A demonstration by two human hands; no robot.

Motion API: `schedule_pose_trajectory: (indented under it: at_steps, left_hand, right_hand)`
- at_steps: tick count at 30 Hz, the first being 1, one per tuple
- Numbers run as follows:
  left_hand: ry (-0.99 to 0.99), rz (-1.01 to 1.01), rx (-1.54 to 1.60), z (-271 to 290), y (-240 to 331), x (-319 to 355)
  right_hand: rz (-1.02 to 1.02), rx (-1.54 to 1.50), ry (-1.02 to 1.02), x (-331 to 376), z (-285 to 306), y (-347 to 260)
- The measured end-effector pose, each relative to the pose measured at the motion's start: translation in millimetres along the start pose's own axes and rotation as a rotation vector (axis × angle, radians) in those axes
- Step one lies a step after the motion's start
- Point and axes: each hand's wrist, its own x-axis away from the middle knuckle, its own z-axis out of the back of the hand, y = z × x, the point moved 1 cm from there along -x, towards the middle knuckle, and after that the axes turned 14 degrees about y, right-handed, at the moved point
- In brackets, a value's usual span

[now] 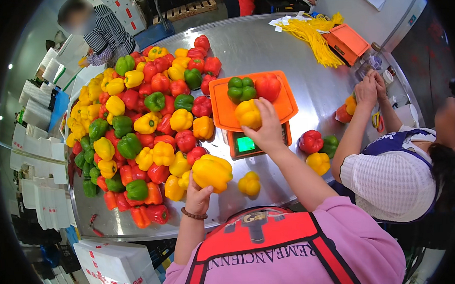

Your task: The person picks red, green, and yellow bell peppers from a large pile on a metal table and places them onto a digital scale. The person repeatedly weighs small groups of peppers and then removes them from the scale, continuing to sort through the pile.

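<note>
In my left hand (197, 198) is a large yellow bell pepper (212, 173), lifted near the table's front edge. My right hand (264, 133) grips a smaller yellow bell pepper (248, 114) over the orange tray (282, 106) of a digital scale. A green pepper (241, 89) and a red pepper (268, 87) sit on that tray, behind the yellow one. Below the tray, the scale's display (246, 143) glows green. One loose yellow pepper (249, 183) lies on the table between my forearms.
A big heap of mixed peppers (145, 120) covers the left of the steel table (244, 50). Red, green and yellow peppers (311, 142) lie right of the scale. A co-worker (386, 170) handles peppers at the right. Yellow mesh bags (314, 34) and an orange basket (349, 43) are at the far right.
</note>
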Motion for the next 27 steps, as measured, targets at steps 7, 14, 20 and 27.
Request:
schedule_pose_trajectory:
  at_steps: [7,14,20,27]
  left_hand:
    - [0.076,-0.004,-0.072,17.1,-14.9,-1.5]
    - [0.164,-0.309,-0.398,-11.2,-9.9,-9.8]
    - [0.416,-0.784,-1.112,35.7,2.9,-23.6]
    - [0.815,-0.786,-1.344,62.8,41.8,-29.4]
  right_hand:
    - [-0.020,0.025,-0.074,-17.9,21.6,21.8]
    - [-0.287,-0.229,-0.030,64.7,75.1,37.9]
    - [-0.574,-0.225,-0.324,157.6,114.5,43.6]
    - [-0.599,-0.279,-0.358,152.7,107.6,33.6]
